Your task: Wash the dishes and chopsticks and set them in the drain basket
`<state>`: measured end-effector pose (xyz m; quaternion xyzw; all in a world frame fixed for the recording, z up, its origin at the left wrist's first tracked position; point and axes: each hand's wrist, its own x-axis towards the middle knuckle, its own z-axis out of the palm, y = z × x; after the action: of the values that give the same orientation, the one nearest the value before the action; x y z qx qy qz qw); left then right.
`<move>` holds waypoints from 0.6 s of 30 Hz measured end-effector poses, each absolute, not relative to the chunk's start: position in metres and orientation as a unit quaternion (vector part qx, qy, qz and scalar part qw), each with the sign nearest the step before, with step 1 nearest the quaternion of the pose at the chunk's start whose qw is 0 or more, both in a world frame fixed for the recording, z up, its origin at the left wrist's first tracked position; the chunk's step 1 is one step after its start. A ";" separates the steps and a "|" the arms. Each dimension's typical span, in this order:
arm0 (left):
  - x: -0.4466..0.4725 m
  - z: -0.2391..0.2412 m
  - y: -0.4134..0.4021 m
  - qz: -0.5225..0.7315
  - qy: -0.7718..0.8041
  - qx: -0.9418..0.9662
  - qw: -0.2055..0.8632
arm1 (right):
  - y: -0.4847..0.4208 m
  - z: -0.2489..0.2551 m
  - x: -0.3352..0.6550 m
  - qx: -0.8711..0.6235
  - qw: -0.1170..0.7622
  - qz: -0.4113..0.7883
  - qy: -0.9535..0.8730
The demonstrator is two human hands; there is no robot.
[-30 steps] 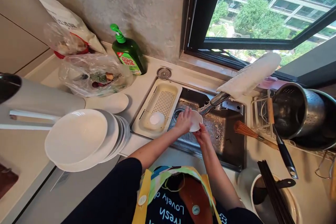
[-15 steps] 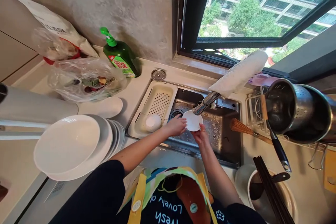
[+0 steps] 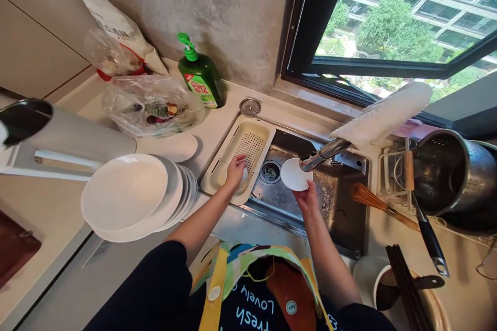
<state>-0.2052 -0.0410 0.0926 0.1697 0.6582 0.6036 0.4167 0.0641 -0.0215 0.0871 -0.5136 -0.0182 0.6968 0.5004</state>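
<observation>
Holding a round white ceramic saucer (image 3: 294,174) up on just the right hand (image 3: 306,201), fingers curled behind its edge, over the brushed steel sink (image 3: 341,212). Big change from a moment ago: the left hand (image 3: 236,171) has come off that saucer and moved left. It now sits over a small white dish (image 3: 244,177) in the cream plastic drain tray (image 3: 261,134) (mostly hidden, so I can't tell whether it's gripping or just touching). So the saucer is down to one hand. Count: two hands, one saucer, one small dish, one green pump bottle of dish soap (image 3: 200,80) on the far edge, one oval white plate (image 3: 166,147), and, to the left, a stack of white dishes (image 3: 124,191), at least four.
</observation>
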 end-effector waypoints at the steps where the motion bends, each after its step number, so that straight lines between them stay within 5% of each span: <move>1: -0.207 0.092 -0.040 0.614 0.650 0.140 0.426 | -0.023 0.087 0.064 -0.519 0.502 0.691 -0.015; 18: -0.265 0.116 -0.035 0.771 0.506 -0.170 0.347 | -0.028 0.110 0.045 -0.543 0.503 0.671 -0.041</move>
<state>-0.2652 -0.0347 0.1162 -0.1702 0.5059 0.7710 0.3473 0.0453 -0.0277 0.1102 -0.5425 -0.0409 0.6713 0.5034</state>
